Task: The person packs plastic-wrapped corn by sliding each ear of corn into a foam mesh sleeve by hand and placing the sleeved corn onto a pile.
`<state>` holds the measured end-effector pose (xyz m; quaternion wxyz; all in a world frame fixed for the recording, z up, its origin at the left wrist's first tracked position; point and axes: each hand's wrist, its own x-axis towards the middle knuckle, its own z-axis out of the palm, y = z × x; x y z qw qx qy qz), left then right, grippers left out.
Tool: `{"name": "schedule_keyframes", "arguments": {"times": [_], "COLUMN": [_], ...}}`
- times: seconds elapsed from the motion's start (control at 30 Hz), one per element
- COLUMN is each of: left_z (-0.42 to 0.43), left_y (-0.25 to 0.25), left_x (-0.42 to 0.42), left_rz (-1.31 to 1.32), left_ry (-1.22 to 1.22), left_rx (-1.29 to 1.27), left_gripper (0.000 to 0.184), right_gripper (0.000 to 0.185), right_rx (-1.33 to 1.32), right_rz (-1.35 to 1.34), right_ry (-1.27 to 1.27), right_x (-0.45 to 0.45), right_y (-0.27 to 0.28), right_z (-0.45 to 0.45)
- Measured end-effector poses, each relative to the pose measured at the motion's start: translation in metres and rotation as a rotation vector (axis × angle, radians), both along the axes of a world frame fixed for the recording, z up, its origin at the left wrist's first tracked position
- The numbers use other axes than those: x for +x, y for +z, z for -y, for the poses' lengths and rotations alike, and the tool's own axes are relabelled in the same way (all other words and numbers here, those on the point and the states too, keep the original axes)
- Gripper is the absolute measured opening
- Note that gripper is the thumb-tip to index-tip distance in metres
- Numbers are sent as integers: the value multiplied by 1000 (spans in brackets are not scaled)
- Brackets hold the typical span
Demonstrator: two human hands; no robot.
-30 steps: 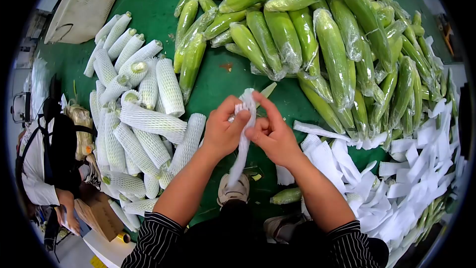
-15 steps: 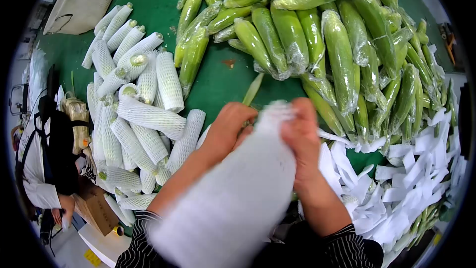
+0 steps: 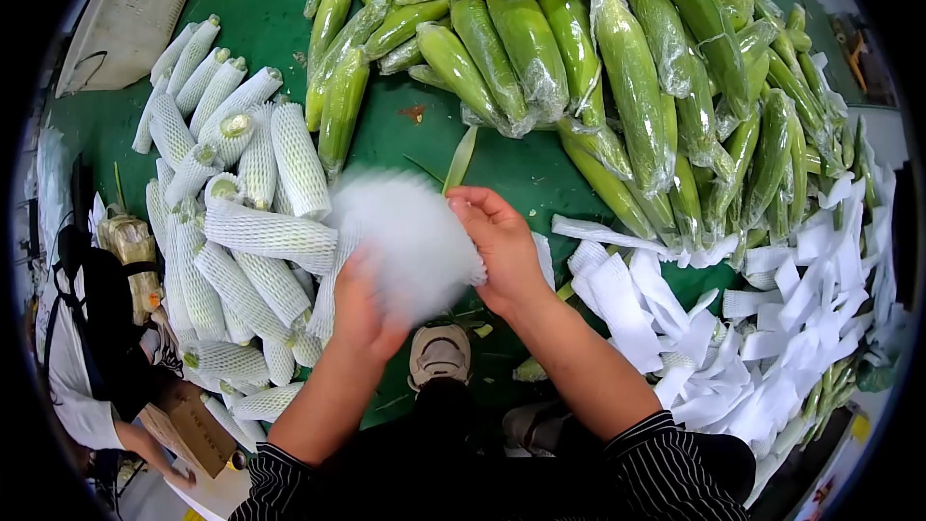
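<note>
A white foam net sleeve [image 3: 410, 241], smeared by motion, hangs between my hands over the green table [image 3: 386, 125]. My left hand [image 3: 367, 309] is closed on its lower left part, fingers partly blurred. My right hand [image 3: 497, 241] has its fingers pinched together at the sleeve's right edge. A loose green husk leaf [image 3: 461, 159] lies just above my right hand. Left of my hands is a pile of corn ears in white foam nets [image 3: 270, 236]. Flat white foam sleeves [image 3: 627, 318] lie heaped to the right.
Film-wrapped green corn ears [image 3: 637, 87] are piled at the back and right. A pale container [image 3: 135, 14] stands at the back left. Another person [image 3: 87, 357] is at the far left, by a cardboard box [image 3: 188, 429]. A shoe [image 3: 440, 355] shows below my hands.
The foam sleeve was narrow and bunched, then spread out low in front of me; now it is up between my hands, to the left. My left hand has moved left and lower.
</note>
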<state>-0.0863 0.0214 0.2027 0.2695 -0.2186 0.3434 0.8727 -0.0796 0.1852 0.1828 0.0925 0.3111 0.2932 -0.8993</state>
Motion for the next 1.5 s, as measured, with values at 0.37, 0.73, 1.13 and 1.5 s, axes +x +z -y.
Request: {"name": "schedule_keyframes", "arguments": {"times": [0.37, 0.73, 1.13, 1.5], "left_z": [30, 6, -22, -28], "left_y": [-135, -118, -103, -8], "left_x": [41, 82, -226, -83], "left_rz": [-226, 54, -843, -1522], "left_ry": [-261, -268, -416, -305], "left_rx": [-834, -584, -2112, -891], "left_gripper": [25, 29, 60, 26], "right_gripper": [17, 24, 46, 20], "right_rx": [247, 1085, 1964, 1634], "right_rz": [55, -838, -289, -709], "right_ry": [90, 941, 1204, 505], "right_x": [42, -14, 64, 59], "right_y": [-168, 42, -64, -26], "right_z": [48, 100, -97, -109]}}
